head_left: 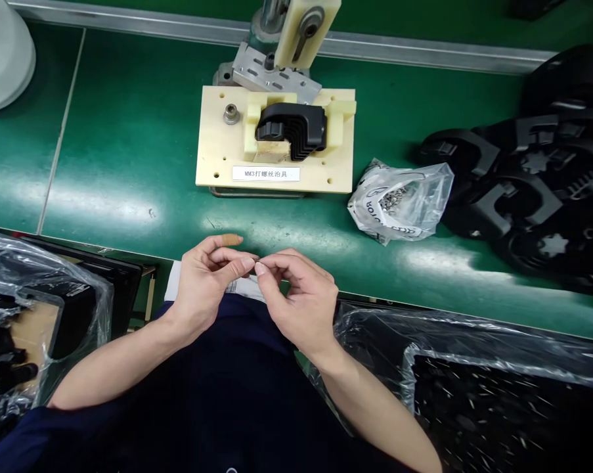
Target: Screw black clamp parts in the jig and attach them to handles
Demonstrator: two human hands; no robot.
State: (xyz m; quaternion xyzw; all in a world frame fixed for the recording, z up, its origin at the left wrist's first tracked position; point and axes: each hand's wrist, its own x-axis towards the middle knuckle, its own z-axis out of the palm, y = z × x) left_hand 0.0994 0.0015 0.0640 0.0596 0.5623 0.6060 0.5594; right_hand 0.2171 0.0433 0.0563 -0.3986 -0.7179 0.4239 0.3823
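While the left hand (202, 282) and right hand (301, 292) meet at their fingertips over the green surface (133, 151)'s near edge, each grip is pinched closed, whether on anything I cannot tell; the black part (299, 118) sits in the cream fixture (215, 144) at twelve o'clock, the plastic bag (408, 220) at two

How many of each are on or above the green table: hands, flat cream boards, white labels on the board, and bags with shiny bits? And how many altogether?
Left hand and right hand: 2
Board: 1
Label: 1
Bag: 1
Total: 5
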